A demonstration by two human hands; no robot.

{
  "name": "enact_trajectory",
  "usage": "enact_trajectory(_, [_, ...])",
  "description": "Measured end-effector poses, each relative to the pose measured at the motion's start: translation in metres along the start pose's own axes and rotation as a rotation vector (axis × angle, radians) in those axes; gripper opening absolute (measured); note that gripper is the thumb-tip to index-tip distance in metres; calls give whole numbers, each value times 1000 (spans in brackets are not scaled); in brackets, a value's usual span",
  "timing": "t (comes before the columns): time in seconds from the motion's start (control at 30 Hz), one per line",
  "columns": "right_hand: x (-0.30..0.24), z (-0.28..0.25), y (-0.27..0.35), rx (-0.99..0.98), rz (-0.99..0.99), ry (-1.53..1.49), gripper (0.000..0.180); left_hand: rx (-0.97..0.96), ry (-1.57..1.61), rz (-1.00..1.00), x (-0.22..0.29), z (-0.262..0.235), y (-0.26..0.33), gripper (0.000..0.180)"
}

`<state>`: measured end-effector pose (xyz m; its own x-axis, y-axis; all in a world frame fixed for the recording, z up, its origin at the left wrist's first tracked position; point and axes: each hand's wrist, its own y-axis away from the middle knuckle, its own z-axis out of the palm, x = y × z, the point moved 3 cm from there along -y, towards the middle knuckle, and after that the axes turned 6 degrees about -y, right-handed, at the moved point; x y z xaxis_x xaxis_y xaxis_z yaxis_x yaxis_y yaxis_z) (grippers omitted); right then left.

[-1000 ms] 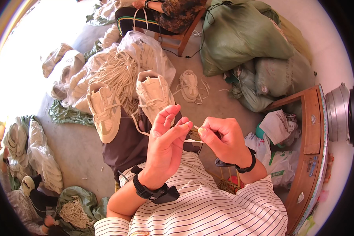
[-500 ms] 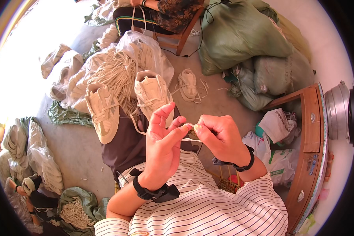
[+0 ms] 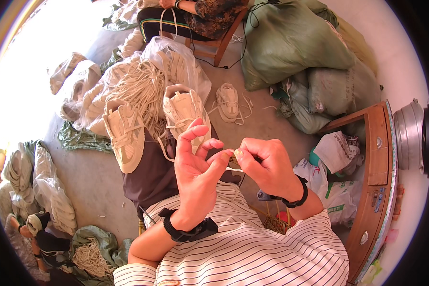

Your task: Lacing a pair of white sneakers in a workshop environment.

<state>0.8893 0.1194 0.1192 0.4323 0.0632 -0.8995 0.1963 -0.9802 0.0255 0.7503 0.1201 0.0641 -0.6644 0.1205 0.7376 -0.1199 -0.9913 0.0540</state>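
In front of my lap, my left hand [image 3: 195, 174] and my right hand [image 3: 267, 164] meet fingertip to fingertip. Thumb and forefinger of each are pinched on a thin cream shoelace [image 3: 231, 169], whose tip is mostly hidden by the fingers. The left hand's other fingers are raised and spread, while those of the right are curled in. Two cream sneakers rest on my knees: a left one [image 3: 125, 138] with its lace threaded, and a right one [image 3: 183, 106], partly behind my left fingers, with a loose lace trailing from it.
Beyond my knees lie a heap of cream laces [image 3: 137, 90] and bagged shoes [image 3: 176, 64]. A smaller sneaker [image 3: 228, 105] sits on the floor. Stuffed green sacks [image 3: 295, 47] and a wooden desk [image 3: 377, 157] stand right. Another person [image 3: 209, 19] sits ahead; laces [image 3: 93, 257] fill a sack lower left.
My left hand has shifted slightly left and up, its raised fingers moving a little. The right hand stays nearly in place, fingertips still meeting.
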Motion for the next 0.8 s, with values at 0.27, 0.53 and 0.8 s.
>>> enact_trajectory(0.27, [6, -2, 1, -53, 78, -177, 25, 24, 13, -39, 0, 3, -1, 54])
enact_trajectory(0.53, [7, -6, 3, -47, 87, -173, 26, 11, 34, -46, 1, 6, 0, 54])
enact_trajectory(0.8, [12, -6, 2, 14, 52, -114, 29, 9, 25, -22, -1, 7, 0, 53])
